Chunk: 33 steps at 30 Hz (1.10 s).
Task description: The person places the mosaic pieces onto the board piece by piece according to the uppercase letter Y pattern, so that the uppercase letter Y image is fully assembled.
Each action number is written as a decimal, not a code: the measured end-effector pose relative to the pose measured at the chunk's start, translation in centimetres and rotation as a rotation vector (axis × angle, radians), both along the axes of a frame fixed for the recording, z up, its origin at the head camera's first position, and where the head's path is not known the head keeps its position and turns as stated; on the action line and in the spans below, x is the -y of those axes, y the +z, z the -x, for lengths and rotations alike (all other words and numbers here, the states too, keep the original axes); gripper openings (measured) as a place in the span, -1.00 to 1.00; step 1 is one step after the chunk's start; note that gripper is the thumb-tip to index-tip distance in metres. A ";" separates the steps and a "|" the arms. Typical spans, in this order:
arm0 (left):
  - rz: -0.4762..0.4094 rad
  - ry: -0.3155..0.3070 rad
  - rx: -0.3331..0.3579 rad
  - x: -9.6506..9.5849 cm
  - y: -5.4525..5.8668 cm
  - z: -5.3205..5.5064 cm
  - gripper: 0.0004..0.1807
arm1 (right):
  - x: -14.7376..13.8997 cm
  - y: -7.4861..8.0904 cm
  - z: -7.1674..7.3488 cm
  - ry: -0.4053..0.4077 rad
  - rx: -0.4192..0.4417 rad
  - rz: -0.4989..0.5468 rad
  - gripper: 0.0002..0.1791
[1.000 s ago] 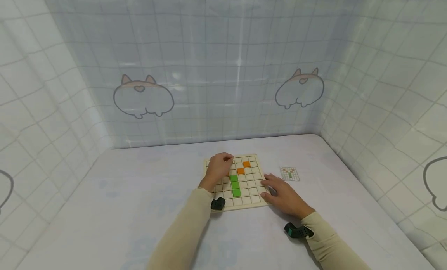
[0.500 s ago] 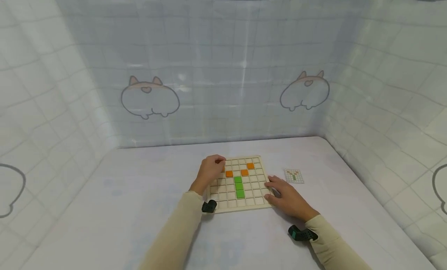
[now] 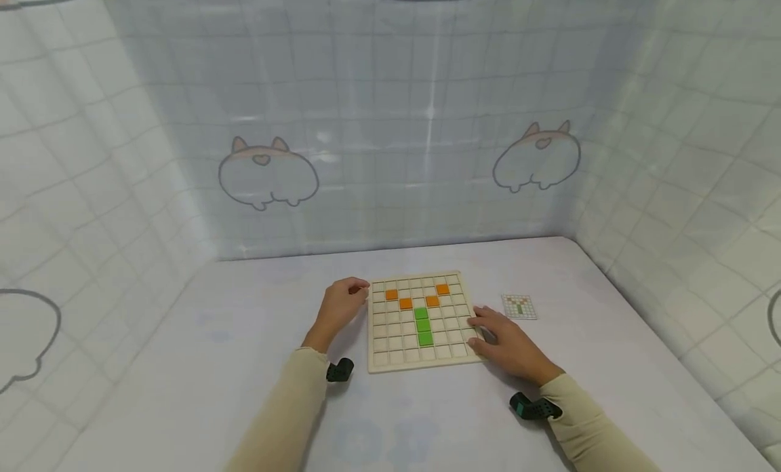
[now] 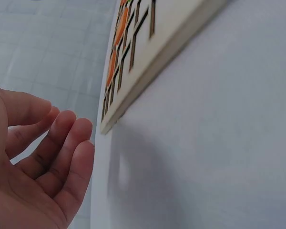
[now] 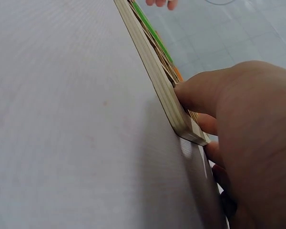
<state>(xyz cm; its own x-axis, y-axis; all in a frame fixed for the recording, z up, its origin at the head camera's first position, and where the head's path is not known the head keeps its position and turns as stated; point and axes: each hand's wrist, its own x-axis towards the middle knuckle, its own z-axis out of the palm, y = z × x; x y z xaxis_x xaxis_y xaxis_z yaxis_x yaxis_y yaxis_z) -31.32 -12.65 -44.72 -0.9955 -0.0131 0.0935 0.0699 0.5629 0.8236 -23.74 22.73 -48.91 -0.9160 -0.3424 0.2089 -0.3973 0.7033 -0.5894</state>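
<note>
A square wooden grid board [image 3: 390, 355] lies on the table, with orange tiles [image 3: 406, 303] and green tiles [image 3: 424, 325] in its cells forming a Y shape. Beside the board's upper left corner, my left hand [image 3: 343, 305] hovers with loosely bent fingers. Nothing shows between its thumb and fingertips [image 4: 86, 131] in the left wrist view. My right hand [image 3: 506, 343] rests at the board's right edge. From the right wrist view, its thumb [image 5: 198, 90] lies on top of the rim near a corner [image 5: 183, 129], other fingers beside it, partly hidden.
A small printed card [image 3: 519, 307] with a matching coloured pattern lies right of the board. The white table [image 3: 183, 363] ends at a back wall [image 3: 378, 187] of grid-patterned sheeting, with similar sheeting on both sides. Dark straps [image 3: 534, 407] sit at the wrists.
My left hand has moved left off the board to its outer side, uncovering the orange tile at upper left. My right hand stays at the right edge. The head view has shifted slightly.
</note>
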 end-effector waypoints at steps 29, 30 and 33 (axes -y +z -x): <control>0.102 0.010 0.032 7.2 -0.3 -3.4 -0.70 | 1.3 0.0 0.1 0.017 -0.013 -0.005 -0.47; 0.108 0.009 0.028 7.5 -0.4 -3.6 -0.70 | 1.3 0.1 0.2 0.018 -0.011 -0.004 -0.47; 0.123 0.003 0.015 8.2 -0.4 -4.1 -0.70 | 1.4 0.1 0.1 0.020 -0.003 0.001 -0.47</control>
